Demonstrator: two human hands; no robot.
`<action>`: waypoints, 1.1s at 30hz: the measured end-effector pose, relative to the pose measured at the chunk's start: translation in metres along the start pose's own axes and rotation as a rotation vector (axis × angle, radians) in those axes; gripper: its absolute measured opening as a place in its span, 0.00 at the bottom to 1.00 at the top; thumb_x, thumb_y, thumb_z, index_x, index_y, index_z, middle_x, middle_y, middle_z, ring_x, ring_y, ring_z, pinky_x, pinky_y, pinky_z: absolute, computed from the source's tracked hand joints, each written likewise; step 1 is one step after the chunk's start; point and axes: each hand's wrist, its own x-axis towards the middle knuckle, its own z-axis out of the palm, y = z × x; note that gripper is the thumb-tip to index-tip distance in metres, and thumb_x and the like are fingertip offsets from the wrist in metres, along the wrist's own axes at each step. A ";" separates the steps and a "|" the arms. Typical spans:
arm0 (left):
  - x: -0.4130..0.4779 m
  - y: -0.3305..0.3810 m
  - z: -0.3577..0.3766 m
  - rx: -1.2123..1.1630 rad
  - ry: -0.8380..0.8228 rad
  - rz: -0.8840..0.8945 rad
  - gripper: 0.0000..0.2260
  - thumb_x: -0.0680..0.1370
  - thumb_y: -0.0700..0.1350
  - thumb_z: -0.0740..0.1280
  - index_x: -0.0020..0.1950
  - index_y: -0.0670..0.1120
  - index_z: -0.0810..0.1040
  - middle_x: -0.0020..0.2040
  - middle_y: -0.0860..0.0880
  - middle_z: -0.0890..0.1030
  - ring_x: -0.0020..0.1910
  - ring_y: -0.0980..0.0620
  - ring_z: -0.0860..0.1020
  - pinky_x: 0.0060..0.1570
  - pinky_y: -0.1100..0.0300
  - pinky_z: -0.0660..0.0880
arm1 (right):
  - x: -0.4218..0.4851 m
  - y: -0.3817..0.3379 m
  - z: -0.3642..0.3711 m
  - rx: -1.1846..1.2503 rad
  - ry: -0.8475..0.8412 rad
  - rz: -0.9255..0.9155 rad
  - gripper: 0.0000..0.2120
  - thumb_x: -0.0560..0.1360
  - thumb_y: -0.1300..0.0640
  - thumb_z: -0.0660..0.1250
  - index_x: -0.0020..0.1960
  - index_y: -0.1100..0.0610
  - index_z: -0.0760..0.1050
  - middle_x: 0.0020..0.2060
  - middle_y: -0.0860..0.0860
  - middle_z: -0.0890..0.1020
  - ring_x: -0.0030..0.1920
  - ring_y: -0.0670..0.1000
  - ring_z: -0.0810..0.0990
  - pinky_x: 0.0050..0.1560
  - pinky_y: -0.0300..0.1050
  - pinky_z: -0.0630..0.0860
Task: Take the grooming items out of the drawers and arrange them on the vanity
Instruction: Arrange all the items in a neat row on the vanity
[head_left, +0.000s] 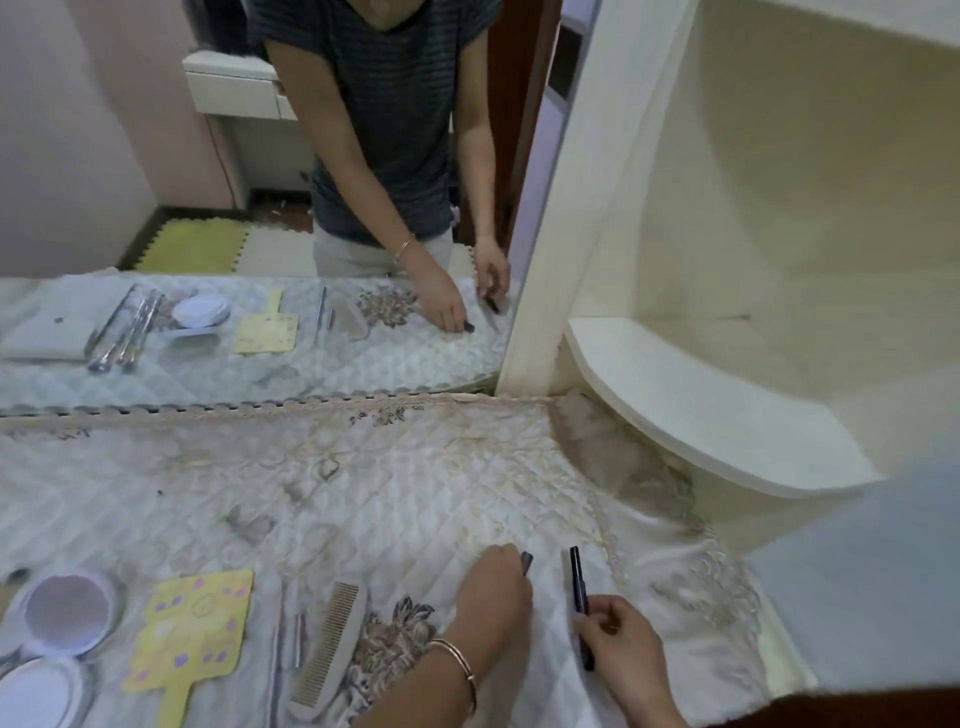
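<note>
Near the front right edge of the vanity (363, 483), right hand (621, 636) pinches a thin dark pen-like stick (579, 597) at its lower half, left hand (496, 587) curled on a small dark piece (527, 562), both probably light, stiff, a bit slippery.

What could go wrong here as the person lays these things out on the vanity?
The dark pencil in the right hand lies near the cloth's right edge, so it might roll off. The left hand pinches a small dark piece, perhaps a cap, which could be dropped. That wrist hovers close to the comb and might nudge it.
</note>
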 end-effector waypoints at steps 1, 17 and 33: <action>-0.001 -0.003 -0.002 -0.030 0.022 0.011 0.09 0.78 0.44 0.57 0.54 0.40 0.71 0.55 0.41 0.74 0.56 0.43 0.74 0.53 0.54 0.70 | -0.001 0.003 -0.001 -0.006 -0.006 -0.005 0.06 0.66 0.61 0.71 0.36 0.52 0.77 0.31 0.52 0.81 0.38 0.54 0.80 0.37 0.36 0.71; -0.112 -0.135 -0.025 -0.175 0.312 -0.223 0.12 0.76 0.52 0.62 0.55 0.47 0.72 0.50 0.48 0.80 0.54 0.49 0.76 0.47 0.59 0.70 | -0.052 -0.049 0.098 -0.274 -0.466 -0.297 0.09 0.71 0.58 0.69 0.45 0.51 0.70 0.32 0.47 0.76 0.33 0.41 0.73 0.31 0.28 0.70; -0.113 -0.198 -0.015 0.439 0.274 0.275 0.31 0.66 0.48 0.54 0.70 0.52 0.63 0.57 0.59 0.81 0.54 0.63 0.79 0.49 0.72 0.76 | -0.055 -0.029 0.099 -0.443 -0.472 -0.644 0.20 0.75 0.52 0.65 0.66 0.46 0.68 0.43 0.39 0.65 0.46 0.41 0.70 0.48 0.29 0.66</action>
